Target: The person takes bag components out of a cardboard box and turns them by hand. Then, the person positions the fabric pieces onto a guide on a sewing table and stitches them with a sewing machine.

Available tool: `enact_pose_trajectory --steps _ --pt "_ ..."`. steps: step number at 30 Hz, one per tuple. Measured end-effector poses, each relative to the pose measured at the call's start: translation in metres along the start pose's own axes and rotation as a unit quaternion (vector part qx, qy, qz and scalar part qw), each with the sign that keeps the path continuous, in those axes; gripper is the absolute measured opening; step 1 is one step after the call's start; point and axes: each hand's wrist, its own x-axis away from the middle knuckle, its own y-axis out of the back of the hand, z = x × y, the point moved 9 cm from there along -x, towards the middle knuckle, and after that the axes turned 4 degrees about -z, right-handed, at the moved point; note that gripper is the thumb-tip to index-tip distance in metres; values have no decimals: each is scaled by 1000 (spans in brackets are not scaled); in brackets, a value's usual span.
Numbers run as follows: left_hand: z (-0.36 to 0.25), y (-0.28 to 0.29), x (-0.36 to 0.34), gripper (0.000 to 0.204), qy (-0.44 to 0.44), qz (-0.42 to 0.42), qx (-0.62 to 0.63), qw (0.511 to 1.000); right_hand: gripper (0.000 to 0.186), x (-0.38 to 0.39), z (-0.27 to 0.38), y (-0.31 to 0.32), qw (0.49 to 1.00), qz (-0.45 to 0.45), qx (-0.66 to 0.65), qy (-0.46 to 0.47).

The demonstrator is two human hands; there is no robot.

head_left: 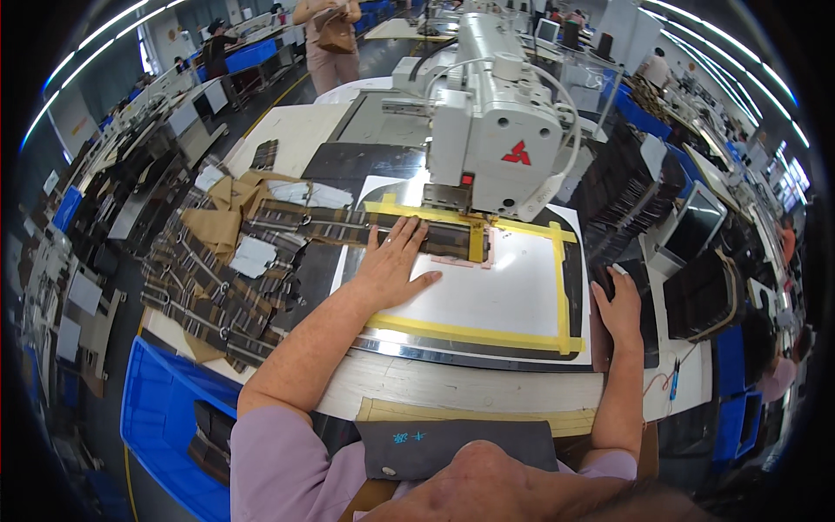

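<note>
Risk: we could skew the striped strip (448, 237) if the fabric heap (187, 270), 9 o'clock, drags it | Look: dark, brown-banded, flat | Place: 12 o'clock, below the sewing machine's head (500, 130) | Left hand (396, 261): spread on strip, ungripping | Right hand (619, 306), 3 o'clock: grip, we cannot tell

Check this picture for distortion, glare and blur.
Head view: ceiling lights bow toward the rim and corners go black; head view: the metal strip below the white sheet shines; head view: left hand and right hand look fairly sharp, while small distant details look soft.
</note>
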Motion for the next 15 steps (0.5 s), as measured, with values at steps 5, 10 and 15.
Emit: enact_pose_trajectory --steps 5,10,15 --pt "-4 11 -7 86 -16 0 16 1000 44 2 2 8 1000 -4 17 -5" --pt "15 6 -5 86 7 5 -7 1000 44 1 -2 1 1000 5 -7 -3" --pt "14 7 -5 86 4 2 -7 1000 42 0 -11 -1 1000 -2 -5 -16"
